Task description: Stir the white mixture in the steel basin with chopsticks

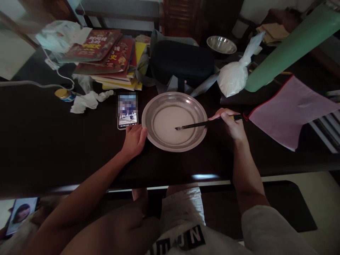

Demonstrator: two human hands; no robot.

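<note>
My right hand [231, 122] is closed around black chopsticks [195, 124] with gold marks near their upper end. They slant left over the rim of a round steel basin [174, 148], and their tips are in the pale, milky contents [170, 120]. My left hand [135, 140] rests at the basin's left side, fingers out over the lower edge of a phone [128, 112] and thumb beside the rim. Whether that thumb presses on the rim I cannot tell. The phone lies face up with its screen lit, partly pixelated.
Behind the basin are a black case [182, 60], a knotted bag of white stuff [233, 78] and stacked books [106, 58]. Crumpled tissue [86, 102] and a small gold-lidded jar [64, 95] lie left. A green cylinder [287, 49] and a pink mesh pouch [289, 109] are right.
</note>
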